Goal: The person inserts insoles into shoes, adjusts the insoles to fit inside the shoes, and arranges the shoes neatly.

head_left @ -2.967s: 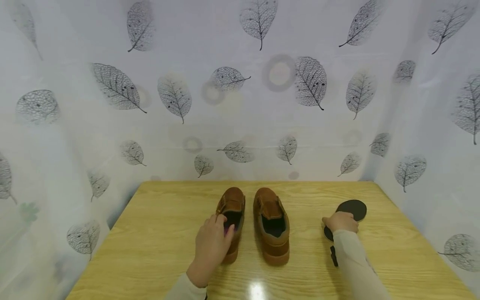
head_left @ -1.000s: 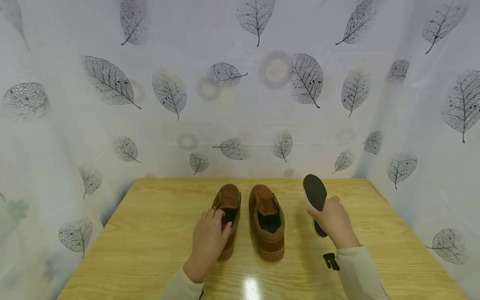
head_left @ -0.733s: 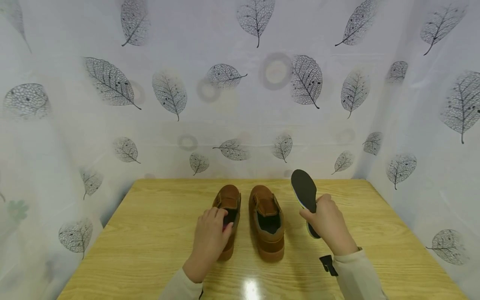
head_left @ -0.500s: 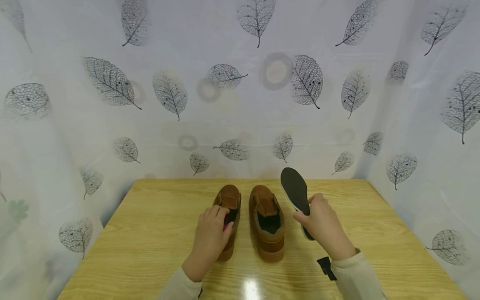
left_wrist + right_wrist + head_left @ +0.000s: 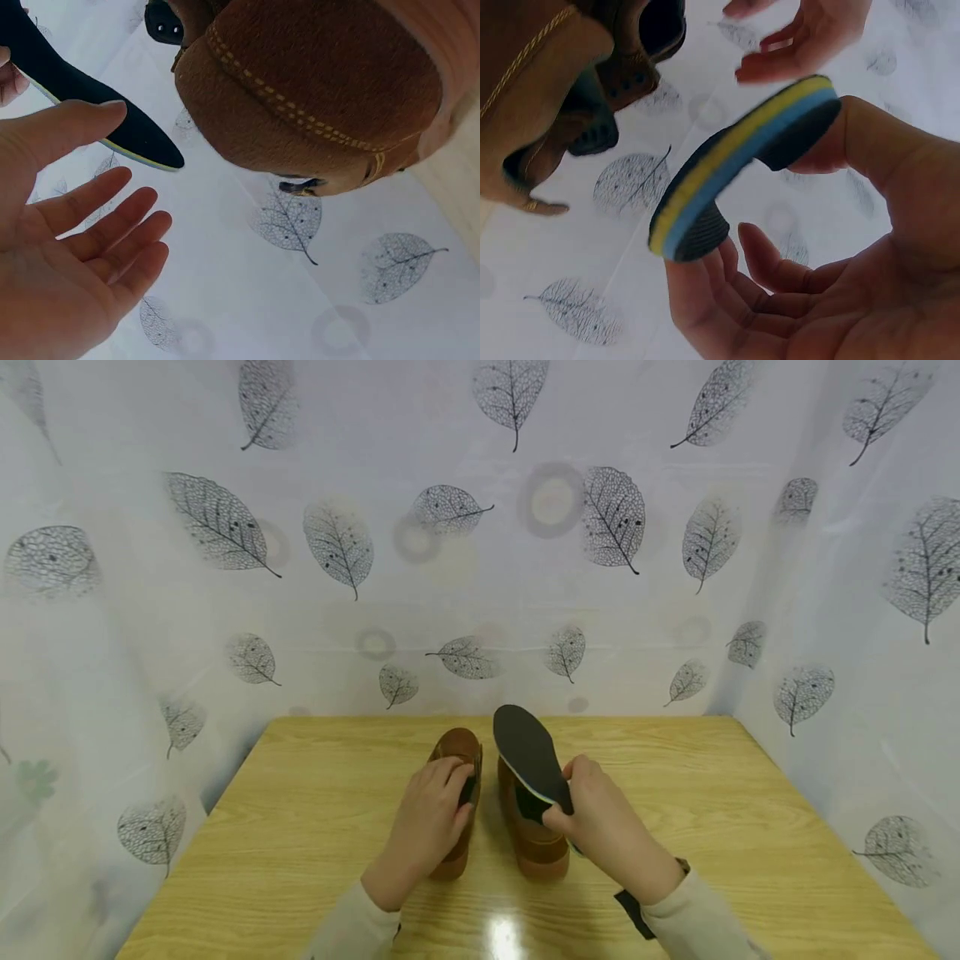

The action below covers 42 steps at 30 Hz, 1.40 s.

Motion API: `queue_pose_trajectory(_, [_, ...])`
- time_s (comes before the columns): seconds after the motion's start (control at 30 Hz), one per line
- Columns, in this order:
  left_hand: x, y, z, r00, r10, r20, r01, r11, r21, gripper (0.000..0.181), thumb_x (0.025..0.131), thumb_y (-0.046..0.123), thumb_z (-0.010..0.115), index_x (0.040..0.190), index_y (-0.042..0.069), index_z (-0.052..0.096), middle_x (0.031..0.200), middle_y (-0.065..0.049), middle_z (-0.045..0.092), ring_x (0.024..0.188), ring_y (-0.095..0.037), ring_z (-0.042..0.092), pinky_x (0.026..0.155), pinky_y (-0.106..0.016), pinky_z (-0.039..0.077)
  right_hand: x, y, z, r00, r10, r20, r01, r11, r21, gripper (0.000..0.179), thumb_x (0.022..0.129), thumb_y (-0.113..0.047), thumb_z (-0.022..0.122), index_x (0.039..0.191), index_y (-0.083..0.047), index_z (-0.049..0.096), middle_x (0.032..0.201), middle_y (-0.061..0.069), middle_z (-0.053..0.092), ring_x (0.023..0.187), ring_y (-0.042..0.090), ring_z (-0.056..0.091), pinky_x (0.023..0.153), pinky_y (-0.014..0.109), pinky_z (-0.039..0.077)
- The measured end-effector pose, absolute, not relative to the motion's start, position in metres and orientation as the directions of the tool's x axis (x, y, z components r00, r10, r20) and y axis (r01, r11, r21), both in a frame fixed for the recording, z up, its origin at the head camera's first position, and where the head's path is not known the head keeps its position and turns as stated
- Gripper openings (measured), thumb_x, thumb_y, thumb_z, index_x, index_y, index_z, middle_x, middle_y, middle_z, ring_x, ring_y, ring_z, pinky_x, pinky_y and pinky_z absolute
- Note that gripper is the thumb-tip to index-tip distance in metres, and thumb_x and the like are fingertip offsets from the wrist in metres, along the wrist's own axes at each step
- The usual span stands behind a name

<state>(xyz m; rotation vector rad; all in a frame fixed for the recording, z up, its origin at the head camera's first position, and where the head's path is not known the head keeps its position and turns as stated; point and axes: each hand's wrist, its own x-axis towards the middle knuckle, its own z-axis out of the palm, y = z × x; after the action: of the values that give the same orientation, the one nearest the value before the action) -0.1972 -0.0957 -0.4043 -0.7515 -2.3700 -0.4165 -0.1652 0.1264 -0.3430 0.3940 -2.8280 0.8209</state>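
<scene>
Two brown slip-on shoes stand side by side with their toes to the back: a left shoe [image 5: 459, 745] and a right shoe [image 5: 542, 858]. My right hand [image 5: 606, 822] grips a black insole [image 5: 528, 747] near its heel end and holds it tilted above the right shoe, covering the toe. Yellow and blue layers show along the insole's edge [image 5: 724, 161] in the right wrist view. My left hand [image 5: 423, 817] is over the left shoe's opening. In the left wrist view, the fingers [image 5: 124, 247] are relaxed, the thumb is apart and nothing is held.
The wooden table [image 5: 315, 835] extends to both sides of the shoes. A white curtain [image 5: 337, 627] printed with grey leaves hangs behind and beside it. A black strap [image 5: 633, 914] hangs by the right sleeve [image 5: 701, 918].
My right hand has picked up the insole from the table's right side and carried it left over the right shoe. My left hand has shifted slightly forward and right at the left shoe.
</scene>
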Motion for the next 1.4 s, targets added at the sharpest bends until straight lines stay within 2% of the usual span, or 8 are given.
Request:
queue_pose_trajectory(0.1, [-0.198, -0.096, -0.400, -0.644, 0.460, 0.611, 0.633, 0.769, 0.090, 0.057, 0.071, 0.011, 0.086, 0.121, 0.000, 0.059, 0.121, -0.017, 0.057, 0.111, -0.033, 0.055, 0.092, -0.045, 0.047, -0.159, 0.119, -0.346, -0.919, -0.275, 0.281, -0.382, 0.795, -0.471, 0.028, 0.075, 0.001, 0.066, 0.097, 0.007, 0.050, 0.076, 0.006, 0.044, 0.063, 0.014, 0.041, 0.054, 0.024, 0.039])
queue_pose_trajectory(0.3, [-0.198, -0.099, -0.393, -0.675, 0.515, 0.529, 0.639, 0.766, 0.069, 0.075, 0.071, 0.015, 0.086, 0.135, 0.002, 0.050, 0.134, -0.020, 0.049, 0.124, -0.037, 0.047, 0.098, -0.048, 0.043, -0.150, 0.109, -0.351, -0.838, -0.382, 0.389, -0.520, 0.773, -0.362, 0.028, 0.069, 0.002, 0.068, 0.091, 0.003, 0.050, 0.077, 0.005, 0.046, 0.066, 0.014, 0.041, 0.056, 0.026, 0.041])
queue_pose_trajectory(0.53, [-0.201, -0.101, -0.386, -0.672, 0.589, 0.449, 0.686, 0.724, 0.078, 0.079, 0.073, 0.007, 0.081, 0.142, 0.009, 0.044, 0.145, -0.020, 0.039, 0.134, -0.043, 0.036, 0.102, -0.054, 0.037, -0.144, 0.102, -0.354, -0.777, -0.457, 0.432, -0.594, 0.761, -0.262, 0.030, 0.065, 0.002, 0.069, 0.087, -0.001, 0.048, 0.075, 0.004, 0.047, 0.062, 0.011, 0.040, 0.054, 0.023, 0.040])
queue_pose_trajectory(0.8, [-0.203, -0.103, -0.378, -0.673, 0.661, 0.330, 0.707, 0.707, 0.025, 0.081, 0.073, 0.022, 0.085, 0.143, 0.016, 0.046, 0.149, -0.020, 0.033, 0.137, -0.042, 0.031, 0.103, -0.057, 0.035, -0.140, 0.097, -0.364, -0.677, -0.524, 0.516, -0.659, 0.744, -0.108, 0.032, 0.061, 0.002, 0.068, 0.084, -0.005, 0.047, 0.072, -0.001, 0.038, 0.060, 0.010, 0.031, 0.051, 0.020, 0.028])
queue_pose_trajectory(0.9, [-0.203, -0.104, -0.376, -0.672, 0.678, 0.298, 0.709, 0.706, -0.006, 0.082, 0.069, 0.026, 0.088, 0.140, 0.015, 0.048, 0.149, -0.018, 0.035, 0.137, -0.040, 0.032, 0.104, -0.056, 0.035, -0.141, 0.098, -0.370, -0.611, -0.541, 0.578, -0.677, 0.735, -0.027, 0.034, 0.057, 0.000, 0.069, 0.081, -0.006, 0.046, 0.072, -0.001, 0.035, 0.060, 0.010, 0.029, 0.050, 0.018, 0.025])
queue_pose_trajectory(1.0, [-0.202, -0.106, -0.374, -0.675, 0.684, 0.277, 0.710, 0.704, -0.010, 0.084, 0.065, 0.026, 0.090, 0.137, 0.014, 0.049, 0.148, -0.016, 0.037, 0.137, -0.038, 0.033, 0.105, -0.055, 0.033, -0.147, 0.100, -0.377, -0.504, -0.554, 0.663, -0.689, 0.721, 0.078, 0.036, 0.051, 0.001, 0.066, 0.079, -0.007, 0.045, 0.072, -0.001, 0.034, 0.059, 0.011, 0.028, 0.050, 0.019, 0.023])
queue_pose_trajectory(1.13, [-0.200, -0.109, -0.371, -0.680, 0.688, 0.253, 0.711, 0.703, 0.001, 0.089, 0.063, 0.031, 0.091, 0.138, 0.014, 0.047, 0.147, -0.013, 0.040, 0.137, -0.036, 0.034, 0.108, -0.055, 0.029, -0.156, 0.103, -0.383, -0.391, -0.572, 0.721, -0.661, 0.720, 0.213, 0.037, 0.047, -0.001, 0.063, 0.077, -0.006, 0.043, 0.071, 0.001, 0.035, 0.058, 0.012, 0.029, 0.051, 0.022, 0.026])
queue_pose_trajectory(1.4, [-0.201, -0.108, -0.368, -0.692, 0.673, 0.262, 0.695, 0.719, -0.011, 0.086, 0.064, 0.035, 0.090, 0.136, 0.012, 0.048, 0.139, -0.009, 0.048, 0.133, -0.031, 0.041, 0.108, -0.051, 0.031, -0.158, 0.112, -0.385, -0.436, -0.615, 0.657, -0.590, 0.747, 0.307, 0.051, 0.047, -0.014, 0.079, 0.084, -0.003, 0.046, 0.081, 0.008, 0.043, 0.066, 0.018, 0.037, 0.055, 0.028, 0.036])
